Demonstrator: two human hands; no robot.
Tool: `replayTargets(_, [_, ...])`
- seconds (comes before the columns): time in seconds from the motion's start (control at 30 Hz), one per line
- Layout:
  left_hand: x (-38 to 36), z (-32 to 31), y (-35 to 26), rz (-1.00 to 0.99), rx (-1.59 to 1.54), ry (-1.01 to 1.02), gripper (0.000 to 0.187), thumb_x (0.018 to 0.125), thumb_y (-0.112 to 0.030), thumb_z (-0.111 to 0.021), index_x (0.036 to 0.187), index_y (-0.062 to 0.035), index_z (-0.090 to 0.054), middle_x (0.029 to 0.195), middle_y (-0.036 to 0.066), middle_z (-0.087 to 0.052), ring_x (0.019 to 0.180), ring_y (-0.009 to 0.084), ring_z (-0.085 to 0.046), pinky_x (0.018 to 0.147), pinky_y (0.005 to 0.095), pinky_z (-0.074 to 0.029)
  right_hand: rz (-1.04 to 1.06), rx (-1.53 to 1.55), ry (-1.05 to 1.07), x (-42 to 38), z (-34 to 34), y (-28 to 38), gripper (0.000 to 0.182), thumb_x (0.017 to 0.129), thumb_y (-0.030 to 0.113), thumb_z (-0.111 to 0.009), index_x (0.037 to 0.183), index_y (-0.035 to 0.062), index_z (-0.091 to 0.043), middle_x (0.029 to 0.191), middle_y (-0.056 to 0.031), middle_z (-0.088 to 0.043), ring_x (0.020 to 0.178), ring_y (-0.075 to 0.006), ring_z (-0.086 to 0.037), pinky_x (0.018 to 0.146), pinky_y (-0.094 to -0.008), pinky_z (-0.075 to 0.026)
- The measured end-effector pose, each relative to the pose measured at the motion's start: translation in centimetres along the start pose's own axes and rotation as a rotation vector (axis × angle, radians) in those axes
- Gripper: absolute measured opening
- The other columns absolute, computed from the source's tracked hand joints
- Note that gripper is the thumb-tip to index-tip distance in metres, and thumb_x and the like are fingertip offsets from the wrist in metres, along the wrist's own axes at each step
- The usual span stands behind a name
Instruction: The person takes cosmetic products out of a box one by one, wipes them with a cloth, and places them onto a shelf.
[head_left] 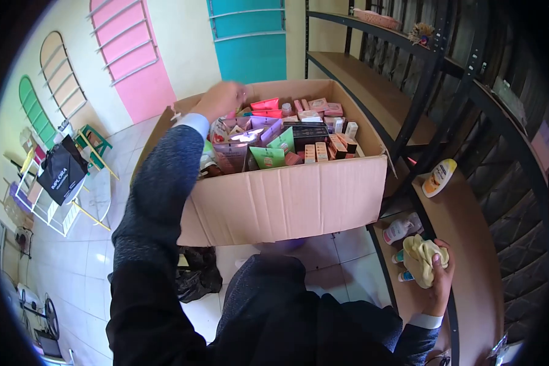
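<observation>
A large cardboard box (287, 195) full of small packages stands in front of me. My left hand (218, 100) is at the box's back left part, blurred, its fingertips too smeared to read. Near it lie red tubes (266, 105), purple packs (265, 127), and green pouches (268, 157); small orange and white boxes (315, 152) sit to the right. At the lower right my right hand (443, 274) grips a bunched pale yellow cloth (424, 256) beside the shelf.
On the right, a black metal rack with brown shelves (463, 244) holds a white and yellow bottle (439, 177) and a pump bottle (398, 231). A black plastic bag (198, 277) lies below the box. A white rack with a black bag (63, 171) stands left.
</observation>
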State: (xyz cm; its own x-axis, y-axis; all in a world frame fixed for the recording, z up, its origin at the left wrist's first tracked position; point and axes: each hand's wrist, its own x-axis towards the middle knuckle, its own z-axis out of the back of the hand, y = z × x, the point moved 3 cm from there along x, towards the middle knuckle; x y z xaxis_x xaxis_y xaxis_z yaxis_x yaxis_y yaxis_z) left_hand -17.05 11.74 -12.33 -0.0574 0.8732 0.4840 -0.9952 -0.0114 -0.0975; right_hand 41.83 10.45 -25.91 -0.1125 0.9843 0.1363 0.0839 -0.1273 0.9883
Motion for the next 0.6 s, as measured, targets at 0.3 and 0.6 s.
replayTargets(0.3, [0.5, -2.7, -1.4, 0.239, 0.048, 0.464, 0.017, 0.076, -0.016, -0.057, 0.08, -0.0029, -0.066, 0.074, 0.016, -0.064, 0.066, 0.0254, -0.061, 0.063, 0.0361, -0.048, 0.045, 0.026, 0.024, -2.8, -0.4, 2.2, 0.043, 0.078, 0.024, -0.069, 0.11, 0.0012, -0.052, 0.1, -0.0088, -0.057, 0.091, -0.0175, -0.057, 0.084, -0.0278, -0.046])
replayTargets(0.6, [0.2, 0.8, 3.0, 0.022, 0.123, -0.049, 0.017, 0.078, 0.0, -0.047, 0.09, 0.003, -0.058, 0.09, 0.027, -0.059, 0.087, 0.0407, -0.058, 0.077, 0.0432, -0.046, 0.088, 0.048, 0.126, -2.5, -2.3, 4.1, 0.042, 0.082, 0.025, -0.065, 0.112, 0.0002, -0.05, 0.102, -0.0101, -0.057, 0.095, -0.0185, -0.057, 0.086, -0.0292, -0.046])
